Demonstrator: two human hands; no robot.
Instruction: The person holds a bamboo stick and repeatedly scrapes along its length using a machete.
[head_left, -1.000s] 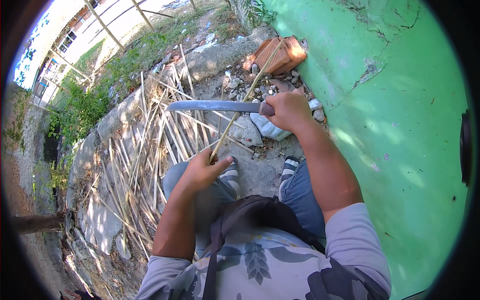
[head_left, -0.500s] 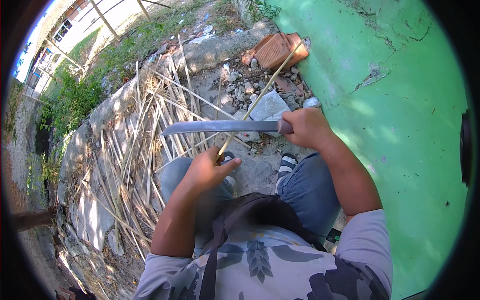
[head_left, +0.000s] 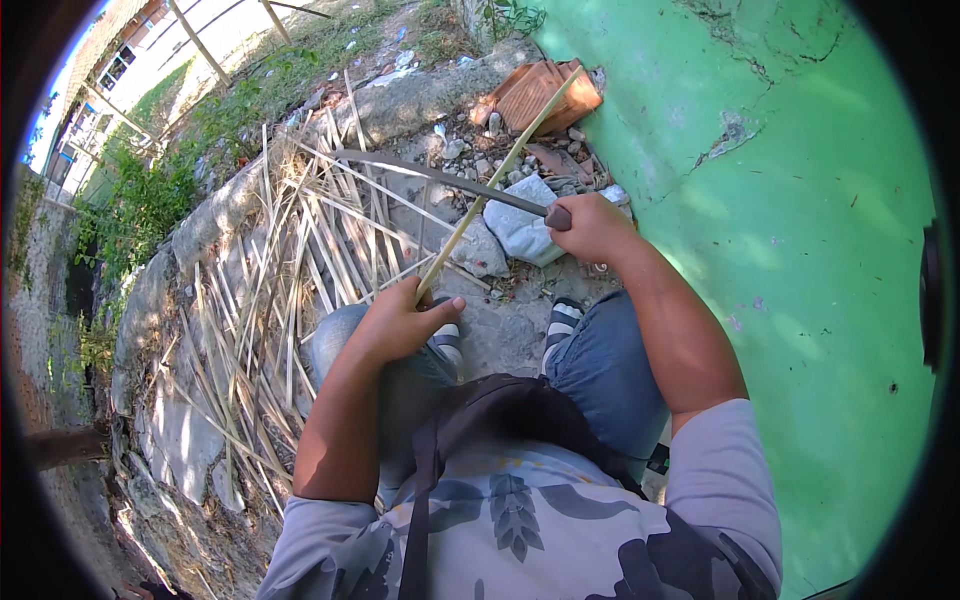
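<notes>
My left hand (head_left: 405, 322) is closed round the near end of a long, thin pale-yellow strip, likely bamboo (head_left: 520, 152), which slants away up to the right. In my right hand (head_left: 592, 232) is the grip of a machete (head_left: 447, 178), its long grey blade pointing left and slightly away from me. The blade crosses the strip around its middle; whether the two touch I cannot tell. Below my hands are my knees in blue jeans and my striped sandals.
Many split strips (head_left: 290, 260) lie heaped on the concrete at left. Ahead are a pale stone block (head_left: 522, 215), rubble and broken orange tiles (head_left: 545, 95). A green surface (head_left: 780, 300) fills the right side. A low stone edge (head_left: 215, 220) curves along the left.
The machete's tip has swung away from me, so the blade went from nearly level to slanted. The strip has turned its flat side more into view, and both hands have shifted slightly.
</notes>
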